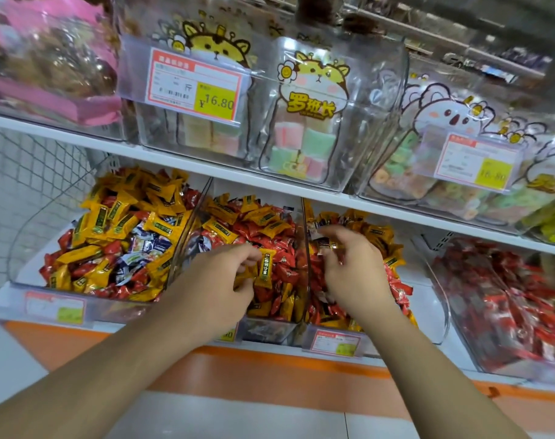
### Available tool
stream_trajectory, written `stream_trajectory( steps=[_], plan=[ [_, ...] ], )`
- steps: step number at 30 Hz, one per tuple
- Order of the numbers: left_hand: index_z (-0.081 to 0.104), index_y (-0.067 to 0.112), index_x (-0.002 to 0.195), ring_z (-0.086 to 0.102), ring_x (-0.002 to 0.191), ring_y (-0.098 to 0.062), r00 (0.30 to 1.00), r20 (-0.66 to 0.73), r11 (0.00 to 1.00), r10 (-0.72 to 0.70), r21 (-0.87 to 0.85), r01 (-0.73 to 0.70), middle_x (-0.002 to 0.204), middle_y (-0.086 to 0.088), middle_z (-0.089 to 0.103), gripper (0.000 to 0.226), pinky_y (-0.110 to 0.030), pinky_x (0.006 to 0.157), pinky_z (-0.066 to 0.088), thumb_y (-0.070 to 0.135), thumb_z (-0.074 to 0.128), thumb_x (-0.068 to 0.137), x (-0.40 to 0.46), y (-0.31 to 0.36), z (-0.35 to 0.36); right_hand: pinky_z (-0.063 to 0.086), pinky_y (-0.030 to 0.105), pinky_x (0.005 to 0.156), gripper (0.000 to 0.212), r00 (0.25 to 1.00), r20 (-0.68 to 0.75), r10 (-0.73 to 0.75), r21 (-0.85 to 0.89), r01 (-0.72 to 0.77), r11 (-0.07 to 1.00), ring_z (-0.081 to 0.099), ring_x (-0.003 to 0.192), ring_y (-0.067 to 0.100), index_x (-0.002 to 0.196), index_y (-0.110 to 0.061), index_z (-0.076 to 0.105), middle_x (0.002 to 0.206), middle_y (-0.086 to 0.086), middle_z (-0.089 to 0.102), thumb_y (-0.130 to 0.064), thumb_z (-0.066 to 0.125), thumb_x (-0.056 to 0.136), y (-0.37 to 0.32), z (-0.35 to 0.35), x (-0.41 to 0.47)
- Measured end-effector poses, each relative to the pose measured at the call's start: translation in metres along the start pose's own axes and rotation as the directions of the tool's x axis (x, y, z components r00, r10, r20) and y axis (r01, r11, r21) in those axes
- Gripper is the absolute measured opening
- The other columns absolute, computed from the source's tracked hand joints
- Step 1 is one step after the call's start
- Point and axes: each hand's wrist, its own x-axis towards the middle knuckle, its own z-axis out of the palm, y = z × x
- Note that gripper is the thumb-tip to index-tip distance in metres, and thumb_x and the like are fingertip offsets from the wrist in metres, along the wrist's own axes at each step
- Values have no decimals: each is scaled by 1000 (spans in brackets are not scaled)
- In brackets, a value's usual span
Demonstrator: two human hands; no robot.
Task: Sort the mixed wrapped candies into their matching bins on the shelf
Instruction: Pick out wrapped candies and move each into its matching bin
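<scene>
Left hand (219, 280) pinches a yellow candy (264, 268) upright over the middle bin (269, 331); right hand (349, 264) grasps dark candies (321, 240) just beside.

Both bare forearms are reaching forward and up from the bottom corners, converging toward the middle. The left hand (220, 277) is turning palm-right, its fingers curling and pinching a yellow wrapped candy (264, 268) against the thumb. The right hand (349, 267) is hovering just beside it — knuckles up, fingers bending downward, fingertips (328, 245) pinching small wrappers — wrist held level
</scene>
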Motion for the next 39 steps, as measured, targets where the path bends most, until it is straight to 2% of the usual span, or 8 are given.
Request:
stream_trajectory(
  steps=[3,7,15,20,26,33,36,39],
  plan=[
    [61,36,135,57,111,5,1000,15,1000,21,11,-21,122,21,62,43,-1,84,38,18,67,96,2,0,6,48,31,105,43,996,61,58,-59,-54,997,61,123,23,140,-26,60,137,-1,65,-12,63,100,19,3,20],
    [62,36,132,58,110,5,999,22,1000,25,0,-25,120,22,63,41,-6,86,44,19,67,95,5,-1,9,58,34,87,33,990,114,86,-69,-78,995,70,97,20,130,-32,66,128,1,69,-25,69,98,34,14,32],
    [65,34,126,59,108,4,999,35,1000,18,12,-19,118,21,64,35,-14,88,51,18,67,95,6,2,10,52,34,88,29,999,-35,-6,-171,0,985,62,103,20,92,-29,69,108,-5,65,-10,86,77,44,11,27],
    [65,37,122,59,105,7,999,33,1000,5,-10,-5,116,23,63,32,-12,85,50,19,67,96,2,7,7,42,23,62,21,993,-82,83,-29,-85,996,61,80,8,89,-23,63,87,-8,66,-14,82,86,37,-10,15],
    [64,40,122,59,102,12,1000,17,991,-6,-135,8,105,26,65,32,-18,85,54,37,75,92,-2,19,1,56,32,63,17,990,17,140,454,-133,881,67,74,21,89,-17,69,82,9,70,-7,82,85,-14,-24,-8],
    [67,45,101,66,84,5,996,-60,986,-71,-154,61,89,25,67,21,-21,75,56,33,79,89,-2,22,-6,60,25,71,9,989,151,-4,463,-67,884,72,78,10,87,-17,74,81,-2,75,-11,79,89,-47,-5,-24],
    [62,44,120,64,85,7,996,-27,997,-83,-1,83,112,25,65,32,-10,73,45,35,76,92,-1,11,-11,53,18,61,15,999,47,24,316,-38,948,66,71,5,95,-28,72,85,-9,72,-13,68,96,-30,-9,-15],
    [51,39,144,57,122,-4,998,37,993,-59,104,55,144,17,54,53,-20,96,45,36,70,95,0,4,-10,42,11,63,19,999,-37,30,108,-26,994,66,74,4,109,-26,71,99,-12,72,-13,62,99,-6,-12,4]
  ],
)
